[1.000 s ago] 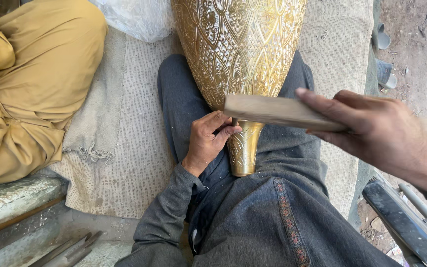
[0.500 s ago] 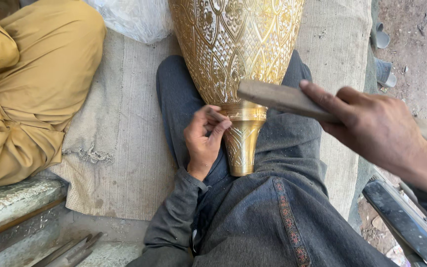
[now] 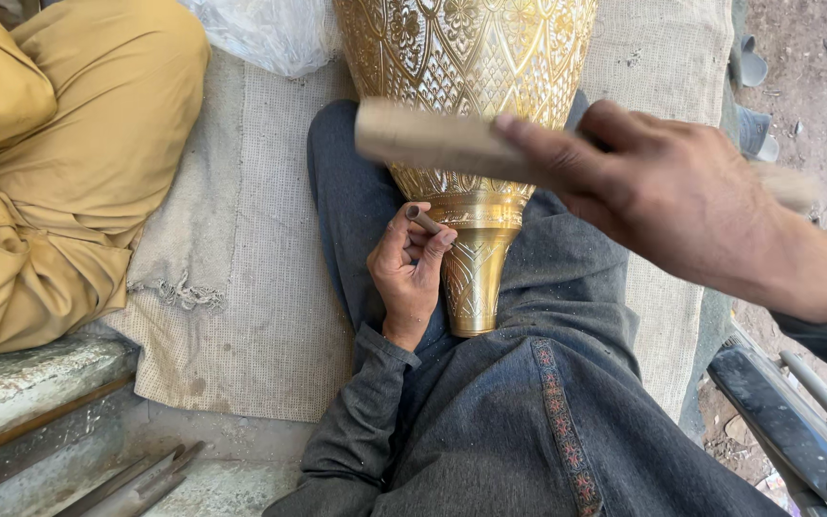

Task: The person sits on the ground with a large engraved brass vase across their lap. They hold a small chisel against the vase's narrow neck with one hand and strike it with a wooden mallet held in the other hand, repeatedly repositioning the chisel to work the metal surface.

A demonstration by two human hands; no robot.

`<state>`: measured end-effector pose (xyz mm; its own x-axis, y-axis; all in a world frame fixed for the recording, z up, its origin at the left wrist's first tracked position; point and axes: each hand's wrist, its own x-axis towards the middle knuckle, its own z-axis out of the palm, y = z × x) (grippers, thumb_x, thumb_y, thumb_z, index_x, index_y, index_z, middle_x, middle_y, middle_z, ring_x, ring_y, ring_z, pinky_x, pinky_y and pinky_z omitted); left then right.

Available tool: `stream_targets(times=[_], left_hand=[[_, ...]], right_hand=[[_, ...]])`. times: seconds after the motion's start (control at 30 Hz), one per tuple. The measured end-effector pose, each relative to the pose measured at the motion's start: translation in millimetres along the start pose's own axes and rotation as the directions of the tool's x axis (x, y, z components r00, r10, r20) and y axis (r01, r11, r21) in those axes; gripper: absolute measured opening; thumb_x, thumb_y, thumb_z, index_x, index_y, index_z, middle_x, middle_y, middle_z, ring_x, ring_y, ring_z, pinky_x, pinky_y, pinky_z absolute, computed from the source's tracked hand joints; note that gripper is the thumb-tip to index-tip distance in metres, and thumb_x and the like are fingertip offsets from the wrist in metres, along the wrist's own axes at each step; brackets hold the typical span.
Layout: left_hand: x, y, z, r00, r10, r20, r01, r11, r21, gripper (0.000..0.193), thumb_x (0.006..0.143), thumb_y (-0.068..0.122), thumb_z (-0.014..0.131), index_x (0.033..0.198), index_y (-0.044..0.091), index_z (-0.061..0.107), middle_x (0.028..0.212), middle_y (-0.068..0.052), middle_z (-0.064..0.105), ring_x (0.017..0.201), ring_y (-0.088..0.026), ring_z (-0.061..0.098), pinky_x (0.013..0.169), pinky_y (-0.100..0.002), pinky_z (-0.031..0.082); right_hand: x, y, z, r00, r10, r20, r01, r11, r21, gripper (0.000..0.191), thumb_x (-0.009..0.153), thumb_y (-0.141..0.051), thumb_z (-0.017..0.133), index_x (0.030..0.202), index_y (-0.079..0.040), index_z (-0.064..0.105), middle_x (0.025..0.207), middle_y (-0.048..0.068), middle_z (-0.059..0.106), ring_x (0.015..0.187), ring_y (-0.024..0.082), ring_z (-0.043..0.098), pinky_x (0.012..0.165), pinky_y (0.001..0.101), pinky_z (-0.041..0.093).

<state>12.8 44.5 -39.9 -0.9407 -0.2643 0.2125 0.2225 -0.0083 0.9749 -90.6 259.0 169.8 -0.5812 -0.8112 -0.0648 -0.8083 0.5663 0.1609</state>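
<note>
Left hand (image 3: 412, 273) pinches small punch (image 3: 424, 220) against neck of engraved brass vase (image 3: 476, 144) lying across lap. Right hand (image 3: 667, 196) grips raised wooden mallet block (image 3: 433, 142) above it. Chasing step underway; next strike needs mallet squarely on punch head, clear of fingers.

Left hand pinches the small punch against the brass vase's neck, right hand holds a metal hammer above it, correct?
Not quite. In the head view the right hand holds a flat wooden block, not a metal hammer. The rest stands: the left hand pinches the small punch against the brass vase neck.
</note>
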Motion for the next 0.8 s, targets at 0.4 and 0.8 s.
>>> stream_targets(times=[0.4,0.8], left_hand=[[16,5,-3,0.993,-0.023,0.116,0.017,0.999,0.052,0.044,0.092,0.010,0.080,0.132,0.005,0.065,0.090,-0.003,0.074,0.079,-0.009,0.073,0.070,-0.023,0.063],[28,6,-21,0.911,0.093,0.403,-0.161,0.977,0.138,0.029,0.095,0.015,0.080,0.122,0.017,0.070,0.096,0.000,0.076,0.088,-0.012,0.076,0.078,-0.025,0.066]], right_hand=[[-11,-2,-9,0.997,0.005,0.079,-0.003,0.999,-0.032,0.059,0.095,-0.028,0.064,0.153,-0.026,0.050,0.093,0.003,0.069,0.060,0.011,0.062,0.051,0.0268,0.058],[-59,-7,26,0.996,0.088,0.010,-0.088,0.976,0.200,0.064,0.088,-0.027,0.071,0.149,-0.023,0.051,0.089,0.007,0.071,0.058,0.014,0.062,0.051,0.0319,0.059]])
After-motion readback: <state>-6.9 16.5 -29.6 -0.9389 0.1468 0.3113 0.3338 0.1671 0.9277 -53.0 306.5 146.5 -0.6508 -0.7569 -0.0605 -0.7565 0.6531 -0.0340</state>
